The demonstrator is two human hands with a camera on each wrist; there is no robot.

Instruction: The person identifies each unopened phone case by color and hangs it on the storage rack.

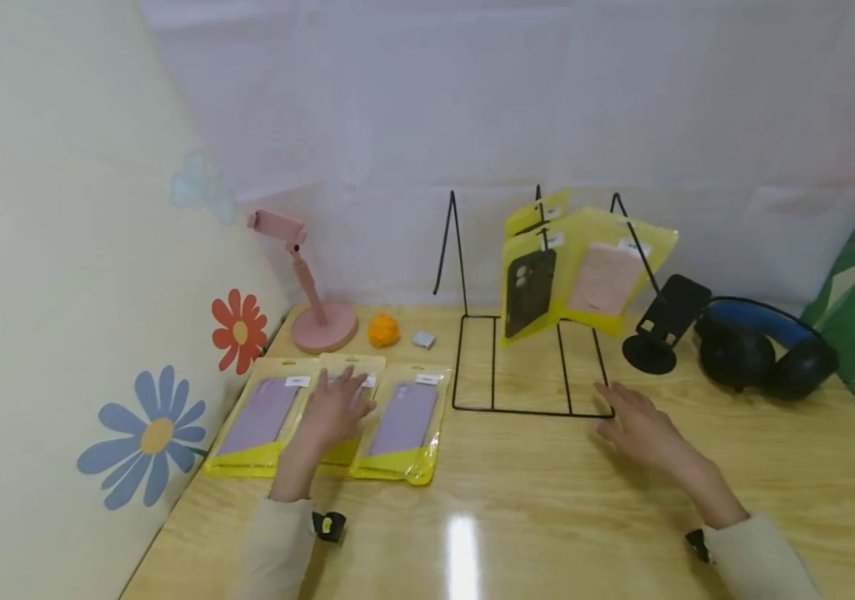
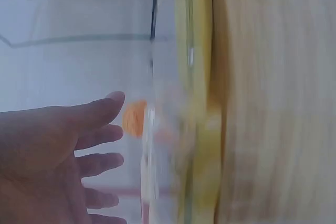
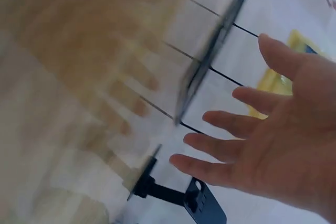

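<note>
Over the middle of three flat yellow-and-clear packages hovers my left hand (image 1: 333,410), fingers spread, in the head view. Purple phone cases show in the left package (image 1: 255,421) and the right package (image 1: 403,417); the hand partly hides the middle package (image 1: 341,452). My right hand (image 1: 645,429) has its fingertips close to the front right corner of a black wire rack (image 1: 532,412), its fingers extended and apart in the right wrist view. From the rack's hooks hang a package with a black phone case (image 1: 531,292), one with a pink case (image 1: 607,279) and another package (image 1: 525,218) behind.
Behind the flat packages stand a pink phone stand (image 1: 325,327), an orange ball (image 1: 383,330) and a small grey block (image 1: 423,339). Right of the rack are a black phone stand (image 1: 673,308) and black-and-blue headphones (image 1: 737,358). A wall (image 1: 97,275) with painted flowers borders the table's left side.
</note>
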